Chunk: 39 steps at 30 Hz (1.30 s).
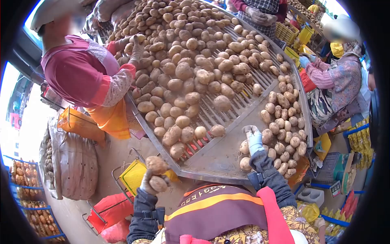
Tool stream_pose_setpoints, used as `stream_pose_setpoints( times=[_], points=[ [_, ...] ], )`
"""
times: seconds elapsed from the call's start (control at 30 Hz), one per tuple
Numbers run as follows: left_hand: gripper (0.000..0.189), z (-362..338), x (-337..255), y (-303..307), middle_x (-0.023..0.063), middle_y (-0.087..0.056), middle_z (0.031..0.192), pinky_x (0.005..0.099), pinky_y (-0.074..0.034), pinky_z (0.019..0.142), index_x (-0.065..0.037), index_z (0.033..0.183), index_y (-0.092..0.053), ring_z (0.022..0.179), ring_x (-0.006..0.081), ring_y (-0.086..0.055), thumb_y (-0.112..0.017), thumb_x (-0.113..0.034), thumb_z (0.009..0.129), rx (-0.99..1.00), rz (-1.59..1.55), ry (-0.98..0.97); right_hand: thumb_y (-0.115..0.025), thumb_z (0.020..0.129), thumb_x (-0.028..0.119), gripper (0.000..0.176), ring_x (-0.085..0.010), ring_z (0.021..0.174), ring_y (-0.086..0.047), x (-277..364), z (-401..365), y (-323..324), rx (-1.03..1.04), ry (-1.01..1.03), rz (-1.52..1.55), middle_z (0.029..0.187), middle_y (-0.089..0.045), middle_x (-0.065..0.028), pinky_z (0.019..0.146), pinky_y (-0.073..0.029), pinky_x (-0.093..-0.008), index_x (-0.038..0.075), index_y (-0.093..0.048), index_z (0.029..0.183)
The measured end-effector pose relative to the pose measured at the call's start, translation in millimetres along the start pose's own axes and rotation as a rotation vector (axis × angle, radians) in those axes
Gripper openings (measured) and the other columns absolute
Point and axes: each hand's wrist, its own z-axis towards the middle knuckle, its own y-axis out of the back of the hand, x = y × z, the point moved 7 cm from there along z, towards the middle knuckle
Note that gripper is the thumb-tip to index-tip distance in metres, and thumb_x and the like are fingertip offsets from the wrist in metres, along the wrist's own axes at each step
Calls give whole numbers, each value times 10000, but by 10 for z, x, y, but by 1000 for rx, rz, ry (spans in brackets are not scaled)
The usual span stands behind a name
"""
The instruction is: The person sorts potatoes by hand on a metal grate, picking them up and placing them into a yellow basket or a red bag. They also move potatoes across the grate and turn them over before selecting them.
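Observation:
My left hand (149,184), gloved, is closed around two potatoes (158,184) beyond the near left edge of the metal sorting table (219,162). My right hand (254,138), in a pale blue and grey glove, is over the table's bare metal sheet, beside the potatoes (245,163) at its right side; what its fingers hold, if anything, is hidden. A large heap of potatoes (174,84) covers the slatted part of the table. More potatoes (284,138) lie along the right rim.
A co-worker (81,69) handles potatoes at the left; another person (333,81) stands at the right. A yellow bag (134,177) on a metal frame and red bags (109,209) are low at the left, near a large white sack (77,162).

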Motion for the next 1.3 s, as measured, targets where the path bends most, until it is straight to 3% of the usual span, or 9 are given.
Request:
stream_pose_setpoints(
  times=[0.17, 0.27, 0.4, 0.63, 0.77, 0.93, 0.97, 1.17, 1.3],
  points=[
    [749, -638, -279, 2053, 225, -539, 1283, 484, -538, 871, -14, 1376, -414, 1016, 354, -632, -730, -416, 829, -664, 225, -198, -672, 880, 253, 350, -310, 1082, -585, 1292, -325, -1515, 470, 637, -575, 1161, -619, -141, 954, -456, -370, 51, -618, 1160],
    [919, -582, -852, 1590, 258, -373, 1444, 429, -257, 1151, 38, 1442, -316, 1368, 395, -326, -767, -395, 769, -1140, 1343, -315, -665, 849, 386, 554, -338, 1327, -391, 1560, -585, -2465, 668, 747, -819, 1425, -438, -136, 1062, -345, -517, 156, -534, 1335],
    [1066, 411, -830, 345, 204, -269, 1536, 569, -137, 1160, -83, 1497, -289, 1440, 383, -207, -820, -466, 656, -809, 2073, -490, -611, 869, 483, 639, -379, 1430, -222, 1398, -992, -2983, 923, 679, -1380, 1548, -296, -108, 1090, -168, -699, 275, -424, 1443],
    [955, 1173, -30, -779, 204, -207, 1567, 641, -73, 1138, -196, 1489, -349, 1459, 417, -143, -725, -578, 698, -47, 2241, -520, -644, 817, 511, 640, -302, 1385, -324, 741, -993, -1843, 774, 1008, -1055, 1440, -430, -112, 1100, -268, -550, 156, -523, 1336],
    [797, 1347, 450, -1072, 156, -305, 1515, 707, -289, 1011, -325, 1448, -407, 1416, 406, -234, -748, -422, 734, 116, 2305, -501, -624, 790, 604, 681, -310, 1424, -261, 649, -819, -1125, 700, 931, -1139, 1392, -471, -104, 1107, -255, -572, 157, -563, 1301],
    [632, 1400, 748, -1308, 112, -332, 1512, 780, -245, 982, -301, 1422, -445, 1421, 394, -235, -632, -340, 820, 128, 2316, -510, -558, 816, 638, 688, -311, 1433, -244, 558, -758, -902, 976, 696, -1477, 1386, -483, -84, 1129, -216, -575, 144, -575, 1295],
    [715, 1356, 808, -1367, 108, -351, 1484, 770, -285, 966, -282, 1396, -476, 1398, 416, -241, -720, -337, 727, 85, 2376, -751, -560, 827, 609, 642, -311, 1398, -304, 508, -718, -788, 920, 698, -1465, 1386, -485, -86, 1115, -242, -569, 153, -584, 1280],
    [662, 1019, 870, -1465, 122, -471, 1395, 618, -371, 1014, -141, 1355, -486, 1336, 347, -398, -735, -239, 750, 495, 1908, -684, -709, 752, 486, 682, -272, 1211, -510, 171, -792, -150, 812, 684, -1396, 1302, -543, -94, 1107, -288, -505, 192, -520, 1337],
    [521, 866, 261, -1046, 144, -540, 1298, 423, -527, 888, -100, 1328, -506, 1144, 308, -584, -715, -146, 853, 11, 1462, -669, -689, 835, 434, 563, -308, 1128, -561, 217, -495, -82, 470, 245, -1072, 1220, -570, -165, 1045, -391, -443, 128, -554, 1288]
  ],
)
